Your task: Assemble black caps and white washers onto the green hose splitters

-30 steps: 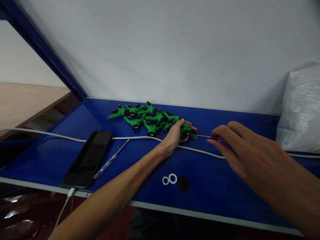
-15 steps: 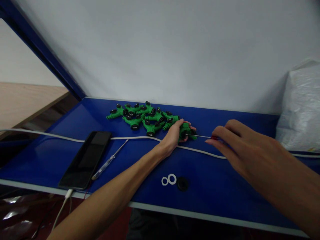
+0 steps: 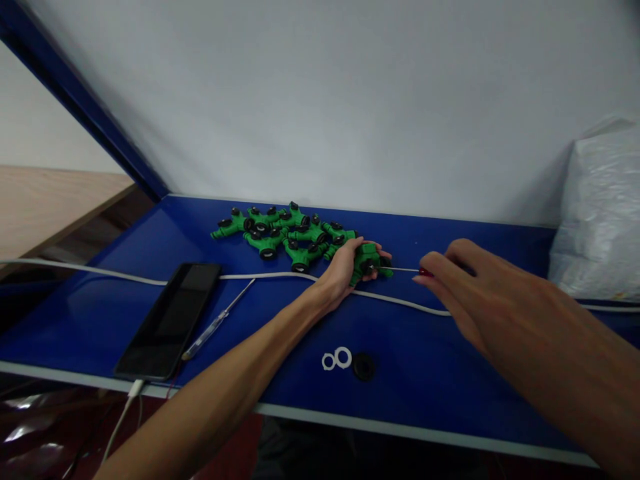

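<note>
My left hand [image 3: 344, 265] is wrapped round a green Y-shaped hose splitter [image 3: 369, 257] with black fittings, just above the blue table. In my right hand [image 3: 465, 280] is a screwdriver [image 3: 400, 269], gripped by its red handle, which my fingers mostly cover. Its thin metal shaft points left, and the tip meets a black part of the splitter. Several more green splitters [image 3: 303, 255] with black knobs lie in a group left of my left hand.
A phone [image 3: 167, 320] with a charging cable and a clear-handled screwdriver [image 3: 213, 327] lie at left. Two white rings [image 3: 343, 357] and a black ring [image 3: 363, 367] lie near the front edge. A white cable [image 3: 400, 303] crosses the table. A plastic bag [image 3: 600, 213] stands at right.
The view has shifted very slightly. Both hands keep their holds, and the screwdriver's tip stays at the splitter; my right hand has turned a little.
</note>
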Demonstrator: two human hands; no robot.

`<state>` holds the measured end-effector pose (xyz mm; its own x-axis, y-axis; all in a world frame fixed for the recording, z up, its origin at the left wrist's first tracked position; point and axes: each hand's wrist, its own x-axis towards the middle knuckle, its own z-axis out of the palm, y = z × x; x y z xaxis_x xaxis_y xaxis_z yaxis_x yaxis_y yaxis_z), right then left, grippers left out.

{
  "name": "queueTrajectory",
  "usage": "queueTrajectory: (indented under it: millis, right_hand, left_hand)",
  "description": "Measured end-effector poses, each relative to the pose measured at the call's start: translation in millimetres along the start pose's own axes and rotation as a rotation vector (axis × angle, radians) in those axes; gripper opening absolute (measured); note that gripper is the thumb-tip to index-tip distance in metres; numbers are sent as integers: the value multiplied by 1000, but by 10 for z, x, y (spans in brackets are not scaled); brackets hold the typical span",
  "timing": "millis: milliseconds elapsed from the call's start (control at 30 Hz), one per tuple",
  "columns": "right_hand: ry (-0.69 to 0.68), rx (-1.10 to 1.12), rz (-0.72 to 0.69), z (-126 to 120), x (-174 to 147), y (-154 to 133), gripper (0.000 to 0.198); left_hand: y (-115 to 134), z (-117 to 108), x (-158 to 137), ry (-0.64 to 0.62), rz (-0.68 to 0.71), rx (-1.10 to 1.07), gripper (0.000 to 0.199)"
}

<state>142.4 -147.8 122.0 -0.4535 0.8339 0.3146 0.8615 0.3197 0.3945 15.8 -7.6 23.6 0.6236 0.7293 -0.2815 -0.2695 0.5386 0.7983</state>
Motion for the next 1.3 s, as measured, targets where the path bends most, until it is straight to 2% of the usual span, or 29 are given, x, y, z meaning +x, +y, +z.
queueTrajectory:
  millis: [367,533,700,933,1133,1300]
  right_hand:
    - [-44,-37,61,-72,14,-65,40]
    - [-18,-31,-4,-129,46,-105,42]
    - [18,-68,50,-131,27,-148,41]
    - [-75,-33,-40,-165,64,-83,39]
    - [0,55,28,-79,42,-74,42]
    - [-14,-13,51,-68,35,-31,40]
  left_hand:
    - [-36,1,-31,6,43,117,40]
    - [-13,32,-51,50,51,153,41]
    - [32,88,-108,66,29,100,43]
    - [28,84,-104,31,23,12,40]
    - [72,123,-144,46,-3,-4,40]
    - [66,123,-139,53,2,-18,42]
